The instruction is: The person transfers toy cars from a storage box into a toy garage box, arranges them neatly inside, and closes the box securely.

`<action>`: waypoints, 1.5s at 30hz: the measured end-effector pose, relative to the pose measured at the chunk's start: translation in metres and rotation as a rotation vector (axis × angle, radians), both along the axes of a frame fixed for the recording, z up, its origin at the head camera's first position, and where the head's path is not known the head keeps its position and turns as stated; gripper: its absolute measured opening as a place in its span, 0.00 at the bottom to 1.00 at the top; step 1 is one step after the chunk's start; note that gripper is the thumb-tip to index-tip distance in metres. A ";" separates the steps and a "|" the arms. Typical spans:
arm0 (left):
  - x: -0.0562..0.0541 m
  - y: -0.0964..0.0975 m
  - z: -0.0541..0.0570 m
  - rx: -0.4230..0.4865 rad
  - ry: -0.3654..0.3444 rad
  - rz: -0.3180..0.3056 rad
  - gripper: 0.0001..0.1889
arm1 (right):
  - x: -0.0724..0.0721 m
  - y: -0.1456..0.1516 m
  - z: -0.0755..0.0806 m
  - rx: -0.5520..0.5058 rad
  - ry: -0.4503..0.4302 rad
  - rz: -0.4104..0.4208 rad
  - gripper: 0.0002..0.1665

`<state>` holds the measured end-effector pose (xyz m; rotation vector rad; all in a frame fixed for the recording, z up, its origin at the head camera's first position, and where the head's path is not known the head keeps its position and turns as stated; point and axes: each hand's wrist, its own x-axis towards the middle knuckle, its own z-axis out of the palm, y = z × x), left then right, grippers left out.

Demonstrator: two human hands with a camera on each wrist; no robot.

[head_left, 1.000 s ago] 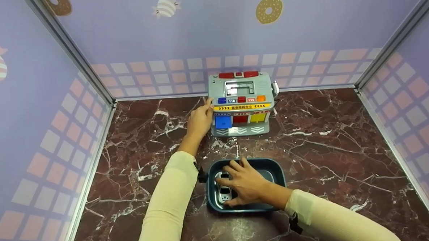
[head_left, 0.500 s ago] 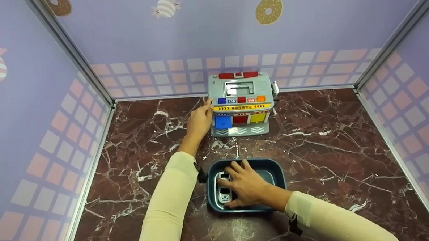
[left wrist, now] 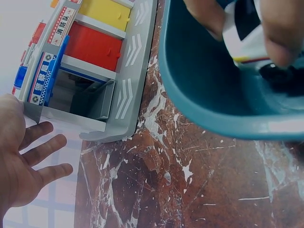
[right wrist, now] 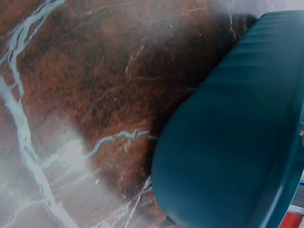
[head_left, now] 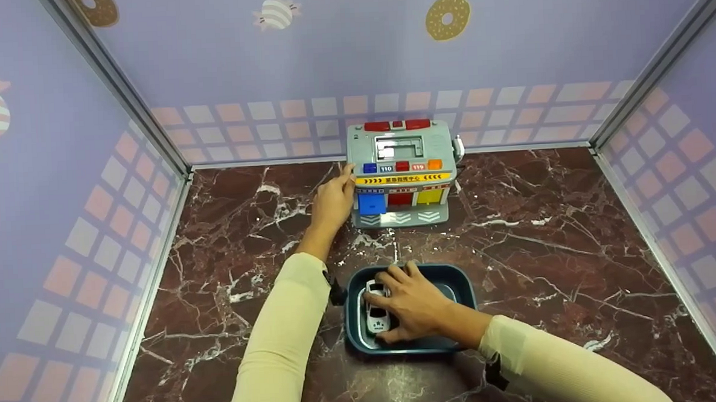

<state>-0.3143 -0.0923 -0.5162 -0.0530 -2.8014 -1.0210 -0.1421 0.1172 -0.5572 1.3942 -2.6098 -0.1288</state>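
My right hand (head_left: pixel 417 307) grips a white toy police car (head_left: pixel 378 324) inside a dark teal tub (head_left: pixel 354 322); thumb and fingers are on its sides. In the left wrist view the car (left wrist: pixel 242 42) sits tilted above the tub floor, partly hidden by the fingers. Against the left side of a grey toy emergency station (head_left: pixel 401 142) is my left hand (head_left: pixel 333 205), holding nothing, its fingers (left wrist: pixel 50 173) loosely spread in the left wrist view. The station's blue door (left wrist: pixel 56 71) is swung up there, showing an open bay (left wrist: pixel 78 97).
Red (head_left: pixel 401 199) and yellow (head_left: pixel 430 196) doors are down beside the blue one. The station stands near the back wall (head_left: pixel 237 55). Side walls flank the marbled tabletop (head_left: pixel 548 265). In the right wrist view, the tub's outer wall (right wrist: pixel 223 147) hides the right hand's work.
My right hand has raised the toy police car slightly and shifted it a little right within the tub. The left hand and the station stay where they were.
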 end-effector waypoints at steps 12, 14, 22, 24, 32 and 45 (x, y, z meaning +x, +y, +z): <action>0.000 -0.001 -0.001 0.008 -0.012 0.005 0.23 | -0.004 0.011 0.013 -0.013 -0.015 0.010 0.49; 0.000 -0.001 -0.001 0.009 -0.014 0.007 0.23 | -0.005 0.012 0.015 -0.022 -0.022 0.011 0.49; 0.000 -0.001 -0.001 0.018 -0.009 0.004 0.23 | -0.011 0.017 0.022 -0.079 -0.009 0.030 0.50; 0.001 -0.001 -0.002 0.019 0.003 0.002 0.23 | -0.013 0.018 0.023 -0.092 -0.003 0.034 0.50; 0.001 0.000 -0.004 0.021 0.035 0.005 0.22 | -0.020 0.022 0.029 -0.107 0.021 0.031 0.51; 0.001 0.000 -0.002 0.030 0.018 -0.002 0.23 | -0.040 0.033 0.036 -0.110 0.017 -0.058 0.52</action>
